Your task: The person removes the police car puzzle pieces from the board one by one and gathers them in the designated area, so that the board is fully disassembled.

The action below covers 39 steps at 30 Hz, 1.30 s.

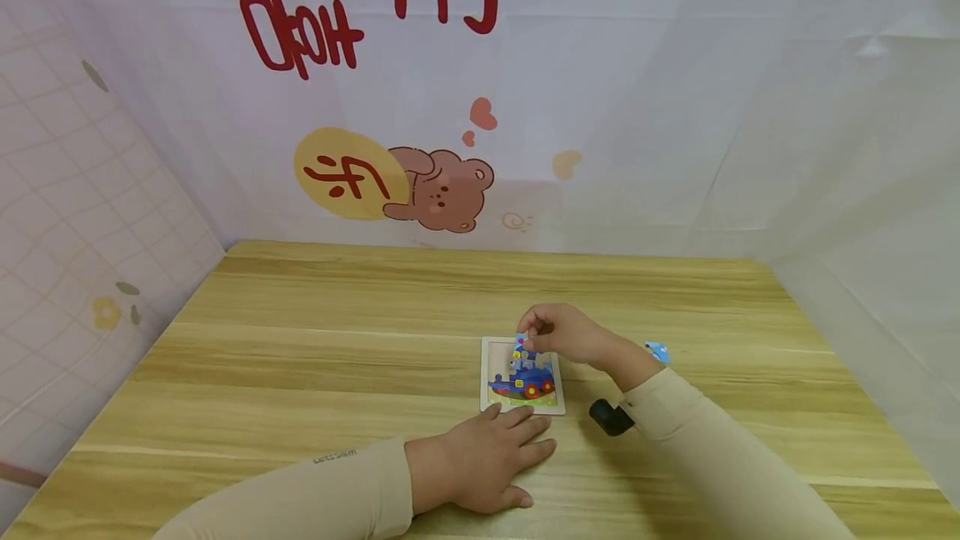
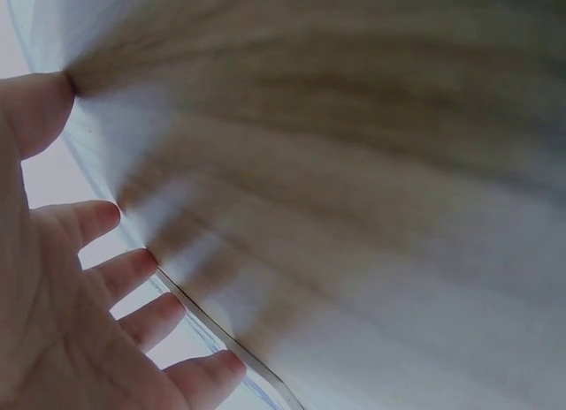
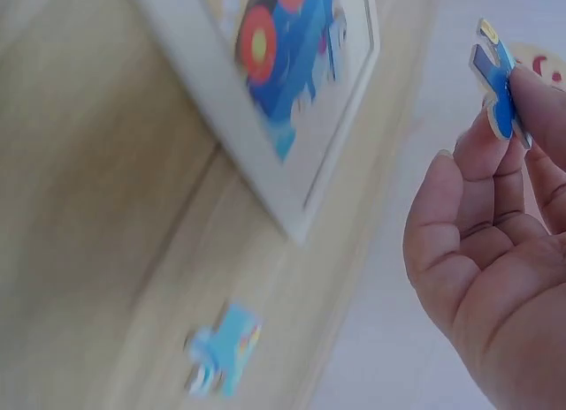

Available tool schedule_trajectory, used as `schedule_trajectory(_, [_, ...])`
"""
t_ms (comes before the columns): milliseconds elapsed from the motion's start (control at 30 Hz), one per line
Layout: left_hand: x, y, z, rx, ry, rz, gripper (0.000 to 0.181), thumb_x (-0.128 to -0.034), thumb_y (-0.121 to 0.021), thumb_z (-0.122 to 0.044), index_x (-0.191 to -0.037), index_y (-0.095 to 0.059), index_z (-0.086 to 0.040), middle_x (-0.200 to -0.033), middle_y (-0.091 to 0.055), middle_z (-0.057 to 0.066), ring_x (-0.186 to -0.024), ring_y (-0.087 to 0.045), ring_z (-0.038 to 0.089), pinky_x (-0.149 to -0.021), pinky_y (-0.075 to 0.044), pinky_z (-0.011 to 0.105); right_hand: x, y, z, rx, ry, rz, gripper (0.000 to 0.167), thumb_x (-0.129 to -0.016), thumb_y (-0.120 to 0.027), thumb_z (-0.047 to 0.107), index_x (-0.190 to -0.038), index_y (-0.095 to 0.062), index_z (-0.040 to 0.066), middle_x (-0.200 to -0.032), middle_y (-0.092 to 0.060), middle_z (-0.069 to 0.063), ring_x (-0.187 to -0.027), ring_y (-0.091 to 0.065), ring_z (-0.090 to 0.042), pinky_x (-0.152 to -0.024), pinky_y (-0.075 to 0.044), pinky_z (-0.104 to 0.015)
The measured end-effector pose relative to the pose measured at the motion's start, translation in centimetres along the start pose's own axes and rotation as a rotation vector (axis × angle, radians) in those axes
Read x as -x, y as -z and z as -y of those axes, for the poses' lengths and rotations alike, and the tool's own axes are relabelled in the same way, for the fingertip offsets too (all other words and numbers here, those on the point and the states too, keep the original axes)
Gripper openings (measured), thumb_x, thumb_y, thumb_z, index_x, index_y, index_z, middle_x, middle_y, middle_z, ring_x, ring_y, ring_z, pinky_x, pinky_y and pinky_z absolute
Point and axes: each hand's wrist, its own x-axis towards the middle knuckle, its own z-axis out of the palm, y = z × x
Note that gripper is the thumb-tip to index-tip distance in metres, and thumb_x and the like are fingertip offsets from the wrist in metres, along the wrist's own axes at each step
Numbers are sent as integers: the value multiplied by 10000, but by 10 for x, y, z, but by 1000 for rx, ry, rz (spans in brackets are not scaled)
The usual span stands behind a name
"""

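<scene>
Item, right hand [image 1: 566,333]: your grip is narrow, with thumb and fingers pinching one puzzle piece [image 1: 521,342]. The right wrist view shows that piece edge-on, blue with a little yellow, lifted clear of the surface beneath; in the head view it lies over the upper part of the frame.

Item, left hand [image 1: 491,455]: your grip is wide and holds nothing. Fingers spread, palm down on the bench [image 1: 315,340], fingertips at the near edge of the frame and apparently touching it.

Item, puzzle frame [image 1: 484,375]: pale, square, lying flat on the bench just beyond your left hand. Within it, a blue engine picture [image 1: 525,382] with red wheels fills the lower part.

Item, loose piece [image 1: 657,351]: light blue, on the bench to the right of the frame, apart from it, beyond your right forearm.

Item, black object [image 1: 611,417]: beside your right cuff, use not clear.

Account of progress: lower rows, in place by the look of them; wheels and engine body read as joined. Outstanding: pale backing shows at the upper left and the upper right corner, so the top appears unfinished. Two pieces are visible outside the picture, one in your pinch and one on the bench. Whether others lie hidden behind your arm, you cannot tell from here. Judged overall: more than half done.
</scene>
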Motion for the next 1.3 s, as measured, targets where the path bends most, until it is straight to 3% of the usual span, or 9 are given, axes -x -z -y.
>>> schedule_trajectory(200, [1,-1,-1,-5,10,-16,640,-957,-401,-606,-1500,-349,-272,-1544,-309,-22,-1408,-304,190,-1037,-395,422,13,15,-12,-12,-18,-48,92,-934,-620,66,-1018,-626,29,-861,-570,-46,-792,-538,-178,-753,-484,-396])
schedule_trajectory(367, [0,-1,-1,-22,12,-30,640,-955,-401,-608,-1496,-354,-269,-1538,-318,-20,-1400,-317,192,-1033,-398,417,24,26,-22,-26,-16,-61,116,-928,-617,42,-1026,-618,-20,-869,-579,-81,-778,-528,-182,-696,-481,-357])
schedule_trajectory(800, [1,-2,-1,-22,11,-30,641,-958,-391,-607,-1499,-348,-267,-1542,-311,-19,-1407,-307,191,-1040,-390,422,42,33,-44,24,-82,-73,113,-894,-662,42,-980,-641,-28,-813,-595,-23,-775,-520,-164,-692,-460,-269])
schedule_trajectory(1300, [0,-3,0,-36,23,-57,636,-954,-414,-600,-1492,-363,-264,-1532,-330,-13,-1401,-316,193,-1032,-397,428,52,34,-62,23,-110,28,139,-887,-682,79,-974,-641,-20,-741,-567,19,-689,-494,-125,-624,-428,-242])
